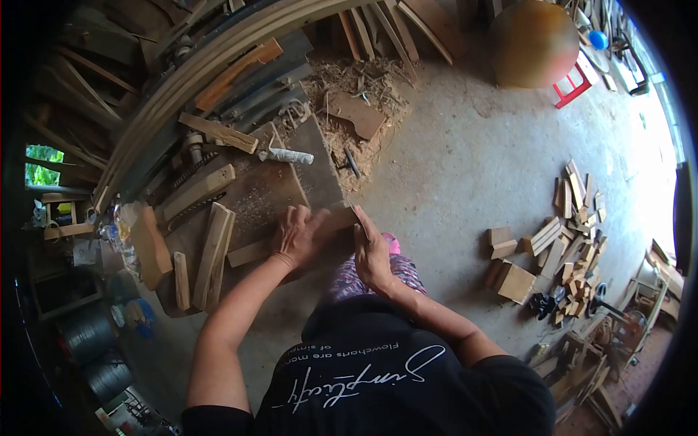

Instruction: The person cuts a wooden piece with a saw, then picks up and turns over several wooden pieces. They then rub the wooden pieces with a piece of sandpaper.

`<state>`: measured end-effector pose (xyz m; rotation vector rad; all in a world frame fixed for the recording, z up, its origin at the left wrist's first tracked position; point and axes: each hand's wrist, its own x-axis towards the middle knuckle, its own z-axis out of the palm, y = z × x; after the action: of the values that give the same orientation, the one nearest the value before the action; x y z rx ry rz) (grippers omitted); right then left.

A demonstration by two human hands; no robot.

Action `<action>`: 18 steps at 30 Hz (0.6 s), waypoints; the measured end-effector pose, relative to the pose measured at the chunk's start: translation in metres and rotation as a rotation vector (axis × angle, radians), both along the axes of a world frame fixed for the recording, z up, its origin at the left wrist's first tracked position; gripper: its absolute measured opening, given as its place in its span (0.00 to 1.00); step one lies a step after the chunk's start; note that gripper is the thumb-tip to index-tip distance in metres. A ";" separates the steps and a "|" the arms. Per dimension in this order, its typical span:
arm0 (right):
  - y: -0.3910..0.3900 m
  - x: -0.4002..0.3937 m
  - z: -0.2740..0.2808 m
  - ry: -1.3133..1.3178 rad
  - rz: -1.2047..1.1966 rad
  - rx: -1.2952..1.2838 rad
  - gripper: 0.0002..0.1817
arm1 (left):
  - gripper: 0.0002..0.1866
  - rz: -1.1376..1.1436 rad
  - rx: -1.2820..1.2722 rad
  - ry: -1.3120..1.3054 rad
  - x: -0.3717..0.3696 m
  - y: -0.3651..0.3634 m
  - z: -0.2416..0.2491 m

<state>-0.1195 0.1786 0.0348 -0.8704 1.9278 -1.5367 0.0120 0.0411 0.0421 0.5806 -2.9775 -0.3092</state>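
Observation:
A wooden piece (pixel 337 224) lies at the near right edge of the workbench (pixel 320 163). Bent over its left part is my left hand (pixel 294 232), blurred by motion, its fingertips hard to make out. My right hand (pixel 373 254) rests against the right end of the piece, fingers stretched out along it. Left of my left hand, another wooden strip (pixel 247 253) lies along the bench edge. A wrapped white handle (pixel 291 156) sticks out over the bench beyond my hands.
Long blocks (pixel 213 254) and a curved piece (pixel 200 192) lie on the bench's left. Shavings (pixel 385 94) and a dark tool (pixel 351 162) are on the floor beyond. Cut blocks (pixel 574 254) are heaped at right; a red stool (pixel 574 85) stands at upper right.

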 end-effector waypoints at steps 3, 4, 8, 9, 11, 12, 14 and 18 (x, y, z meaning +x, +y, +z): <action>-0.026 -0.015 0.004 -0.106 0.042 0.050 0.21 | 0.32 -0.006 -0.019 -0.029 0.001 -0.001 -0.002; -0.037 -0.018 0.003 -0.148 0.060 0.164 0.21 | 0.31 0.015 0.000 -0.062 -0.001 0.000 0.002; -0.011 0.003 0.013 -0.027 -0.101 0.040 0.16 | 0.30 -0.011 0.016 -0.011 0.002 -0.006 -0.010; -0.008 0.006 0.014 0.011 -0.123 -0.018 0.16 | 0.29 -0.009 0.010 -0.017 0.002 -0.005 -0.008; -0.020 0.001 0.007 -0.013 -0.105 0.069 0.16 | 0.28 -0.006 0.013 -0.028 0.002 -0.003 -0.007; -0.029 -0.003 0.005 -0.035 -0.088 0.140 0.16 | 0.28 0.008 0.025 -0.019 0.002 -0.004 -0.007; -0.041 -0.010 0.000 -0.055 -0.059 0.162 0.16 | 0.27 0.034 0.039 -0.045 0.000 -0.005 -0.003; -0.013 0.006 0.023 -0.075 -0.122 0.122 0.16 | 0.28 0.013 0.013 0.004 0.001 -0.009 -0.012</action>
<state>-0.1138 0.1654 0.0583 -0.6450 2.0280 -1.4803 0.0129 0.0325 0.0305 0.6000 -2.9684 -0.3282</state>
